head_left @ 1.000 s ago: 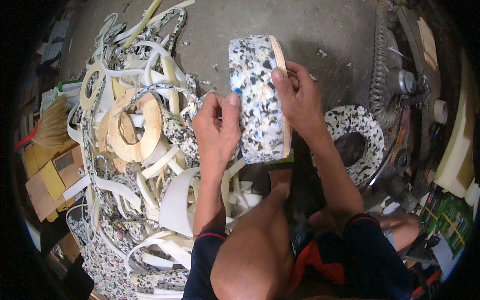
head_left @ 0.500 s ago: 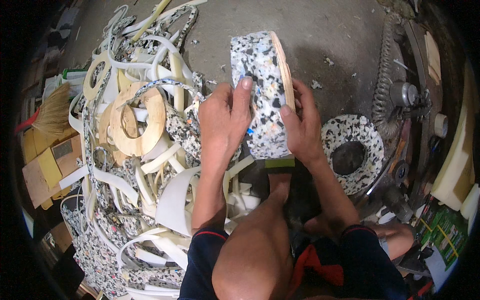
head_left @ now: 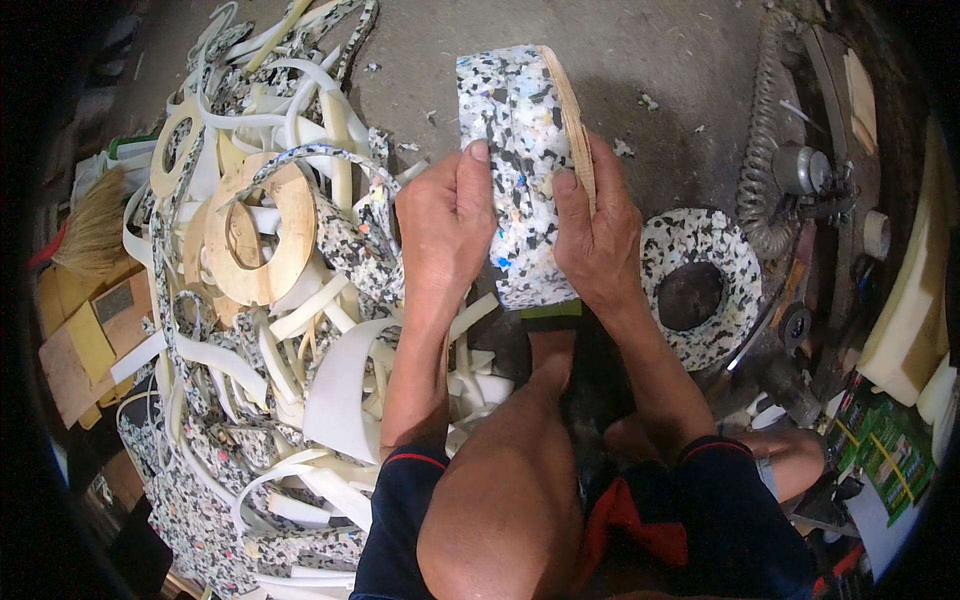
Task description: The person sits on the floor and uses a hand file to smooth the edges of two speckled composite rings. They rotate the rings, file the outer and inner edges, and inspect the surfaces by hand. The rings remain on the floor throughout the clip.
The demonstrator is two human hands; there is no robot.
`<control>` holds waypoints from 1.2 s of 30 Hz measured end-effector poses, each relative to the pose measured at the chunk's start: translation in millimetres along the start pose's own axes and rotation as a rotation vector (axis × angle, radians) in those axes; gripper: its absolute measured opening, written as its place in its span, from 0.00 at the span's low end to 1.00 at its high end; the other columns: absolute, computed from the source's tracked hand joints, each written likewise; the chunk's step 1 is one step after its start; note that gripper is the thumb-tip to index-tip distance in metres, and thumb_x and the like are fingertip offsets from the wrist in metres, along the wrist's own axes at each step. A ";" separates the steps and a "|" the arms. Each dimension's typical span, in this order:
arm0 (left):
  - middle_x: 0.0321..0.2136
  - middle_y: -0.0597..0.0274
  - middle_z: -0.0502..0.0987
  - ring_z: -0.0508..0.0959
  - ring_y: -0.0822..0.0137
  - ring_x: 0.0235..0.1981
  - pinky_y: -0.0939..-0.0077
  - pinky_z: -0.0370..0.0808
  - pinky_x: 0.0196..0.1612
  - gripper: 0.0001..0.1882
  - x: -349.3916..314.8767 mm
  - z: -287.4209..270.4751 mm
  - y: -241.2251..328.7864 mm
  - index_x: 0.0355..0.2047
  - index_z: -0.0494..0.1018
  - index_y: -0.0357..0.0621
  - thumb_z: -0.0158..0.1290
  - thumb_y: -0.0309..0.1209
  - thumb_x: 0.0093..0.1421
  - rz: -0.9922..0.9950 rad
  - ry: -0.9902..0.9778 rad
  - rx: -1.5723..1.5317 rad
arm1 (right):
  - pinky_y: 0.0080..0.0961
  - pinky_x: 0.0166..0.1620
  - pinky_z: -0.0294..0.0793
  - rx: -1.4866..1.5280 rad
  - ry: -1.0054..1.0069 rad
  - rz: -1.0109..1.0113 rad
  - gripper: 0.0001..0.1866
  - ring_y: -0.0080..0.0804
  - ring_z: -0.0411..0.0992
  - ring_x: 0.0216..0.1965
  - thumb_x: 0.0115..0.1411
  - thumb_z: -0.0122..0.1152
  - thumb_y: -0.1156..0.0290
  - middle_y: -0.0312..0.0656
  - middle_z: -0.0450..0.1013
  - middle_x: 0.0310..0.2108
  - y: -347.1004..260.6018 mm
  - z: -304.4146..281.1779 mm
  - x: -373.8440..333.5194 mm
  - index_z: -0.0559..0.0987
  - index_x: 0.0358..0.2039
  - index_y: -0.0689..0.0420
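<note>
Bare grey floor stretches ahead, with foam scraps heaped on my left and a flat speckled ring lying on my right. I hold the thick speckled foam piece upright in front of me, above my foot. My right hand pinches its wood-edged side between thumb and fingers; my left hand presses its thumb to the other edge, those fingertips hidden. I'd judge this a steadying or checking step; the next move calls for an even, two-handed grip.
</note>
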State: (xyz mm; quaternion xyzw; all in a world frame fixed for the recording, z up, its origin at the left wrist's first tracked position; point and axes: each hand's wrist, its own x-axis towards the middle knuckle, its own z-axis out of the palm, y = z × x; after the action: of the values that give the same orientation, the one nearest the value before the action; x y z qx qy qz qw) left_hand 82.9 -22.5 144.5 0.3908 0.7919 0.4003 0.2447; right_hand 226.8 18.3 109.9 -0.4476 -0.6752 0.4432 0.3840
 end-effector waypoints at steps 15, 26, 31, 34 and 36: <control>0.13 0.70 0.62 0.60 0.77 0.19 0.73 0.60 0.22 0.26 1.1 4.2 -14.3 0.18 0.65 0.36 0.48 0.38 0.73 -0.008 -0.026 -0.246 | 0.47 0.49 0.77 -0.025 -0.004 -0.044 0.32 0.64 0.77 0.47 0.70 0.53 0.59 0.70 0.73 0.47 7.0 3.2 -1.7 0.63 0.65 0.71; 0.16 0.50 0.64 0.64 0.57 0.16 0.63 0.65 0.23 0.19 -17.6 -16.4 -11.5 0.23 0.67 0.34 0.51 0.33 0.69 0.321 -0.038 0.026 | 0.48 0.56 0.72 -0.004 -0.066 -0.072 0.40 0.63 0.73 0.53 0.70 0.52 0.51 0.70 0.67 0.56 5.3 -5.2 -26.0 0.56 0.68 0.71; 0.17 0.50 0.64 0.68 0.47 0.18 0.60 0.65 0.22 0.15 -28.5 -6.5 -30.6 0.22 0.66 0.36 0.54 0.28 0.66 0.439 -0.075 0.077 | 0.46 0.58 0.72 0.111 -0.062 -0.089 0.42 0.57 0.74 0.54 0.68 0.53 0.44 0.68 0.68 0.57 21.8 -5.2 -35.2 0.59 0.66 0.70; 0.18 0.49 0.65 0.68 0.47 0.18 0.59 0.66 0.23 0.15 -36.4 0.4 -37.8 0.22 0.67 0.35 0.55 0.29 0.65 0.368 -0.091 0.045 | 0.44 0.54 0.75 0.167 0.009 -0.119 0.42 0.54 0.75 0.53 0.66 0.55 0.42 0.66 0.68 0.57 28.9 -10.7 -22.0 0.62 0.63 0.68; 0.18 0.48 0.66 0.69 0.46 0.19 0.60 0.67 0.24 0.16 -39.6 0.5 -33.8 0.23 0.67 0.35 0.54 0.30 0.65 0.308 -0.060 0.044 | 0.43 0.49 0.77 0.068 0.010 -0.053 0.38 0.53 0.78 0.49 0.66 0.59 0.46 0.65 0.73 0.51 26.6 -17.6 -8.1 0.65 0.59 0.68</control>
State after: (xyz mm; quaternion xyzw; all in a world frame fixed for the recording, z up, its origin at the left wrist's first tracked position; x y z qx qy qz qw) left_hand 91.8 -67.1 119.3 0.5247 0.7236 0.4037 0.1952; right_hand 252.4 20.6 89.3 -0.4186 -0.6693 0.4532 0.4140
